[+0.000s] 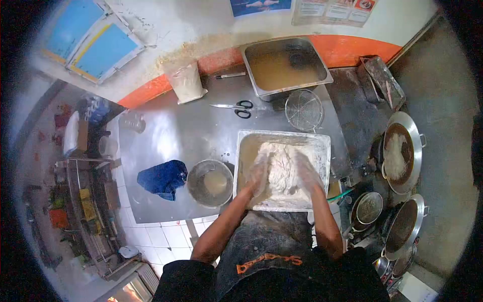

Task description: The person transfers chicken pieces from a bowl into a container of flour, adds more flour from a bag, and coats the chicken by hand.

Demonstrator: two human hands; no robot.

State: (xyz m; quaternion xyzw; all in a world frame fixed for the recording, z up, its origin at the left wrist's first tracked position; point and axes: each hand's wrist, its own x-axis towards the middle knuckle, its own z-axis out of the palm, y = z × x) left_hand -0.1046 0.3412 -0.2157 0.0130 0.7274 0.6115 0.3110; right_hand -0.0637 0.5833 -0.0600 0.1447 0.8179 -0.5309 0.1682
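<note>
A rectangular metal tray (pixel 326 151) in front of me holds a heap of white flour (pixel 283 168), lumpy on top. Whether pieces lie under the flour cannot be made out. My left hand (pixel 258 174) cups the heap's left side and my right hand (pixel 308 174) its right side, with the flour between them. Both hands look pale, dusted with flour or in thin clear gloves, and their fingertips partly vanish in the white. Left of the tray stands a round metal bowl or sieve (pixel 196 194) with a pale patch inside.
A dark blue cloth (pixel 163 178), scissors (pixel 241 105), a marker (pixel 231 75) and a plastic bag of white powder (pixel 186 83) lie on the steel table (pixel 166 121). Behind the tray are a wire strainer (pixel 304 109) and a deep pan of cloudy liquid (pixel 282 70). Large pans (pixel 420 141) stand right.
</note>
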